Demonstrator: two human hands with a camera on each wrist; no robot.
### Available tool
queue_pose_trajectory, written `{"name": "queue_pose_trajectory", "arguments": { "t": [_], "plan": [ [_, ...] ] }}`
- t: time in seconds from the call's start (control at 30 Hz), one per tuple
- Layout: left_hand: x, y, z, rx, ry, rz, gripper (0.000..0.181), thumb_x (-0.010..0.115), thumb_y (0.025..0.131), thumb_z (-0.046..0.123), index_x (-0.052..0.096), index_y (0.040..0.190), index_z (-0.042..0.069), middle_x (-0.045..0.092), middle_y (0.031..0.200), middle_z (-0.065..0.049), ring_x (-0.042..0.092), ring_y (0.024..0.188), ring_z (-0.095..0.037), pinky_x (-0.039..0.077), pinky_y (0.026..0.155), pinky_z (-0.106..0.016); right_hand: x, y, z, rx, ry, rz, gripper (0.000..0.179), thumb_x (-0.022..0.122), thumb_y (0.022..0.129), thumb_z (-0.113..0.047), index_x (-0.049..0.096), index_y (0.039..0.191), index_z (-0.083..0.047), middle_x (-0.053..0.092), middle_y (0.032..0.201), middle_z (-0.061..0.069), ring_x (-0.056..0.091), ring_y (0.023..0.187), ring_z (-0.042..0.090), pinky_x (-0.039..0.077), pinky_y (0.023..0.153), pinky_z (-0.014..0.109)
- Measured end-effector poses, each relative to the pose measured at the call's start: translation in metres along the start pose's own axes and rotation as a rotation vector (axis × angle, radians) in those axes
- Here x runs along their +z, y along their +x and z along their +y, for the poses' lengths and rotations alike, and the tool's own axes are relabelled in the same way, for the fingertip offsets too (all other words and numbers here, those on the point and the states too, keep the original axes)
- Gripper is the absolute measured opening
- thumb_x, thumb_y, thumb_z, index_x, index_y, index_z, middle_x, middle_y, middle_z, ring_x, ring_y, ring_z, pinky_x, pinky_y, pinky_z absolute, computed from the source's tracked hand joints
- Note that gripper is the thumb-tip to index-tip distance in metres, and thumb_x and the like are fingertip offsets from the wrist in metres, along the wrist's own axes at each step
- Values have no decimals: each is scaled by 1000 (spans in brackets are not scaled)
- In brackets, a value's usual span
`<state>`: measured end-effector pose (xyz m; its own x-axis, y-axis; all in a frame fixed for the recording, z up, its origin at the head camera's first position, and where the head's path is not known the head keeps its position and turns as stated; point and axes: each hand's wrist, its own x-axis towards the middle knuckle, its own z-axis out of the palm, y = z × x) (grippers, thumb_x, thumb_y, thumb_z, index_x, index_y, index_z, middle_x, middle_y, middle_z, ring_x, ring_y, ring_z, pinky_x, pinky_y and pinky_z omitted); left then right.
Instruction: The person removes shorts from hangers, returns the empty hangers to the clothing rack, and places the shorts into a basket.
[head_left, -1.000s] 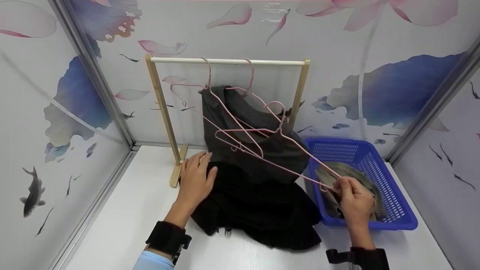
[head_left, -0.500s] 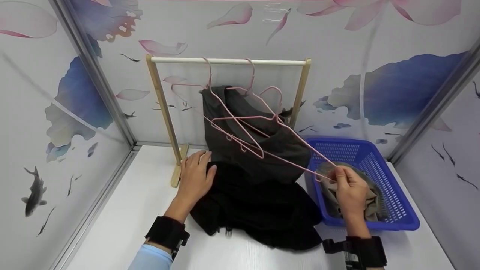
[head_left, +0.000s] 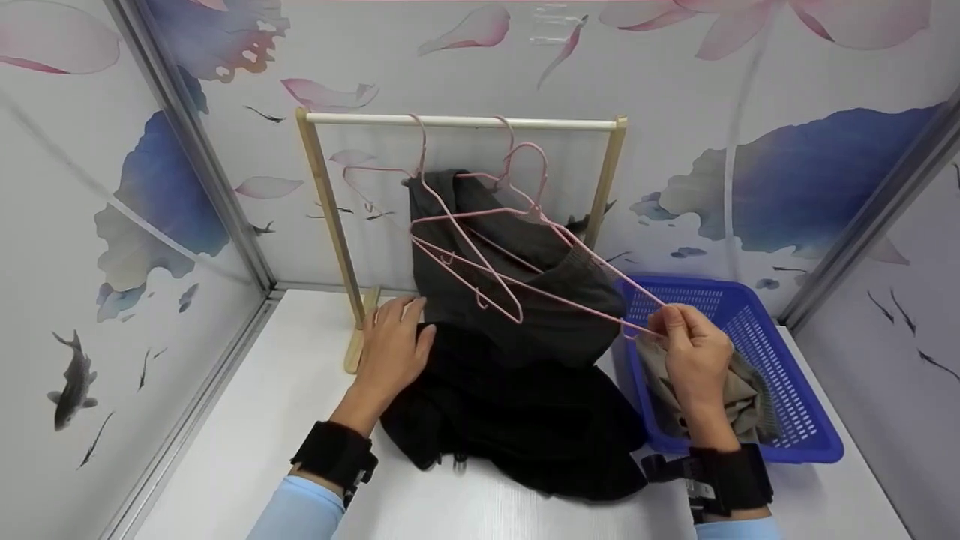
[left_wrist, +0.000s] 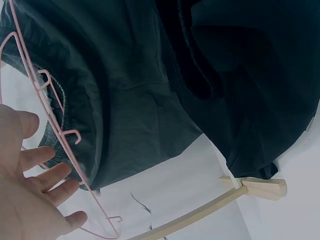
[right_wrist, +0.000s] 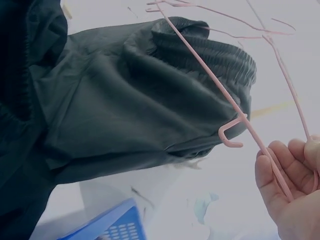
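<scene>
- Held a loose pink hanger (right_wrist: 243, 118) by one end in the right hand (head_left: 697, 352) — thumb and fingers curled round the wire, above the blue basket (head_left: 808, 390).
- Saw its hook below the white rod (head_left: 461, 121), its lower bar in front of the dark grey garment (head_left: 525, 330).
- Counted two more pink hangers (head_left: 424, 142) on the rod.
- Found the left hand (head_left: 394, 341) beside black cloth (head_left: 517, 427), fingers loosely extended; could not judge contact.
- Noted khaki cloth (head_left: 739, 394) in the basket.

Left hand (head_left: 391, 341) out on the left, fingers loose, thumb (head_left: 425, 342) apart; over on the right, the right hand (head_left: 696, 351) pinches, and both forearms (head_left: 301, 511) angle in from near!
</scene>
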<state>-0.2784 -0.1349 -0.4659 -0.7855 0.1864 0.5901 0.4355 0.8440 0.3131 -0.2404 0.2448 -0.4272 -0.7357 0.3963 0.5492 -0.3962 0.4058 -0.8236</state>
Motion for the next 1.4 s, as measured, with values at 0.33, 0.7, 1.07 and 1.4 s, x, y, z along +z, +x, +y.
{"name": "queue_pose_trajectory", "arguments": {
  "t": [0.33, 0.7, 1.07, 1.4],
  "plan": [
    [0, 2, -1, -5, -2, -2, 40, 64, 102, 19, 62, 135, -3, 60, 134, -25, 54, 128, -42, 34, 109, -62, 8, 18, -23, -31, -26, 10, 25, 61, 104, -10, 75, 91, 7, 74, 86, 21, 66, 71, -2, 54, 66, 12],
    [-1, 0, -2, 8, 20, 29, 38, 65, 100, 18, 63, 132, -4, 61, 132, -24, 55, 127, -41, 35, 109, -62, 17, 29, -42, -42, 62, 2, 27, 58, 105, -7, 72, 94, 12, 72, 88, 27, 70, 72, -1, 57, 67, 16],
    [-2, -1, -2, -7, 16, 8, 39, 64, 101, 19, 63, 133, -3, 60, 135, -24, 53, 129, -40, 33, 110, -63, 29, 35, -51, -41, 37, -38, 27, 53, 107, -7, 71, 102, 13, 73, 95, 27, 70, 77, -2, 57, 72, 15],
    [-1, -6, -5, -12, -9, -6, 40, 63, 101, 18, 62, 135, -3, 59, 137, -26, 53, 130, -41, 32, 111, -63, 47, 34, -55, -30, 32, -64, 25, 52, 107, -2, 71, 105, 14, 73, 98, 28, 68, 79, -6, 57, 74, 14]
  ]
}}
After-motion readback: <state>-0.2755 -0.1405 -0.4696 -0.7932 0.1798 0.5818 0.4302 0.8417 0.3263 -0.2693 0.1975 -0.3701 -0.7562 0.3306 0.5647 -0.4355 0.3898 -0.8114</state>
